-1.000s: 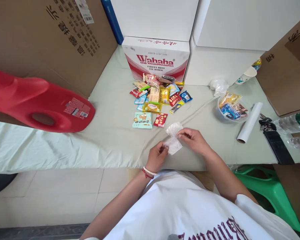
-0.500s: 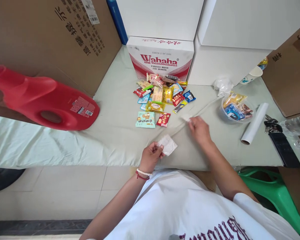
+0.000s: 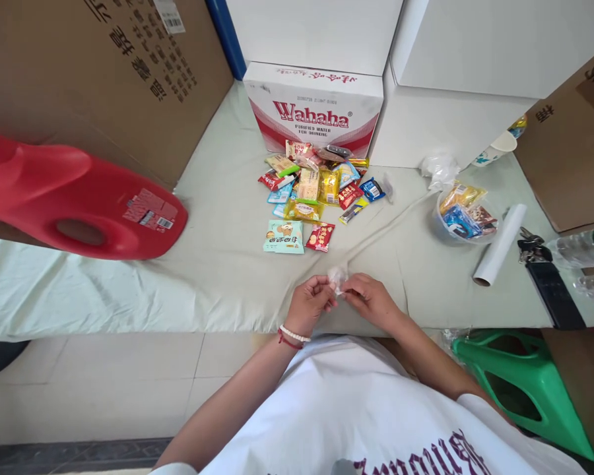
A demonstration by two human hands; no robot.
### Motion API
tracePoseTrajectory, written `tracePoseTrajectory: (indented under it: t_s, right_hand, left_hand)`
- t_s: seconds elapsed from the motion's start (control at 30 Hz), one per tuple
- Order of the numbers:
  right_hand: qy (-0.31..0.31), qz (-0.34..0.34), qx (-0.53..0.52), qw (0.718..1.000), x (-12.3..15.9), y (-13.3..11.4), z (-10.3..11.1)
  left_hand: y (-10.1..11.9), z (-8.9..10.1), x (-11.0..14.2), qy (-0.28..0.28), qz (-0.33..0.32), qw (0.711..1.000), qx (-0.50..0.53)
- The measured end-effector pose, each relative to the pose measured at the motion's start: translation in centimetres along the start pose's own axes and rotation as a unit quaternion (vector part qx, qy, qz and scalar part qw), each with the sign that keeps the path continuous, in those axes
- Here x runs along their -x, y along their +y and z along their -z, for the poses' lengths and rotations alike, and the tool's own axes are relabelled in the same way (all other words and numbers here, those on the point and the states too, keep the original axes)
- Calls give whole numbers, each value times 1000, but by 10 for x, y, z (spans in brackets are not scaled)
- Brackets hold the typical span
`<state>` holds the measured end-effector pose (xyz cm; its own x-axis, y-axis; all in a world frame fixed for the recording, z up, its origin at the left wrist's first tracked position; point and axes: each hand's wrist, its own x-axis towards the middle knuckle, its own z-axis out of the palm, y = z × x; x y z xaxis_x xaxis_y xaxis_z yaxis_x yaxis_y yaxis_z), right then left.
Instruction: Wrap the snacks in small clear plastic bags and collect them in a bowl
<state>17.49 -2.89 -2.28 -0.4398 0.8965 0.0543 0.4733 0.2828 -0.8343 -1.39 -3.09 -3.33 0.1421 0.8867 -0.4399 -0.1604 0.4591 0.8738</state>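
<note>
My left hand (image 3: 311, 303) has its thumb and fingers pinched on a small, crumpled, whitish plastic bag (image 3: 337, 276) near the table's front edge. From the other side my right hand (image 3: 371, 300) pinches the same bag at its lower edge. The bag's lower part is hidden by the fingers. Farther back lies a pile of wrapped snacks, with a pale green snack packet (image 3: 284, 237) and a red snack packet (image 3: 320, 237) at its front. A small translucent piece (image 3: 387, 188) lies beside a blue snack packet (image 3: 373, 189).
The Wahaha carton (image 3: 317, 109) stands behind the snacks. On the left is a red jug (image 3: 103, 204). To the right are a clear bowl (image 3: 438, 221) of snacks, a white roll (image 3: 499, 245), keys (image 3: 533, 247), a black phone (image 3: 554, 293) and a green stool (image 3: 534, 382) below.
My right hand has come back toward my left hand and now grips the bag too. The bag looks more bunched. A translucent piece now shows beside the blue packet.
</note>
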Motion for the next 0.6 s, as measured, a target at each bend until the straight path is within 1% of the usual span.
tracePoseTrajectory:
  t_s: [0.1,0.17,0.23,0.33,0.37,0.4,0.43,0.47,0.5,0.57,0.6]
  right_hand:
    - [33,-61,-109,992,0,7,-10]
    - [41,-104,-203,973,-1,9,-10]
    - [80,-149,-283,944,-1,11,-7]
    - [172,-205,-387,882,2,16,0]
    - [189,-222,-416,861,4,19,3]
    - [192,-239,-433,848,7,21,7]
    - [183,-255,-433,845,10,24,10]
    - [177,-268,-409,854,13,25,12]
    - [183,-274,-360,873,17,25,15]
    - [234,-252,-204,917,23,20,18]
    - [265,-221,-122,930,25,15,18]
  left_hand:
    - [-1,0,1,-25,-4,1000,-18]
    - [-2,1,0,-20,1,999,-37]
    - [-3,3,-2,-1,4,1000,-27]
    - [-3,8,-4,34,-1,998,49]
    - [-3,9,-4,41,0,996,77]
    - [-2,11,-4,43,3,994,99]
    - [-2,13,-3,39,10,993,113]
    - [-1,14,-1,32,16,992,120]
    - [-1,14,0,23,23,992,120]
    - [-2,14,3,8,28,994,107]
    - [-2,13,4,2,25,995,97]
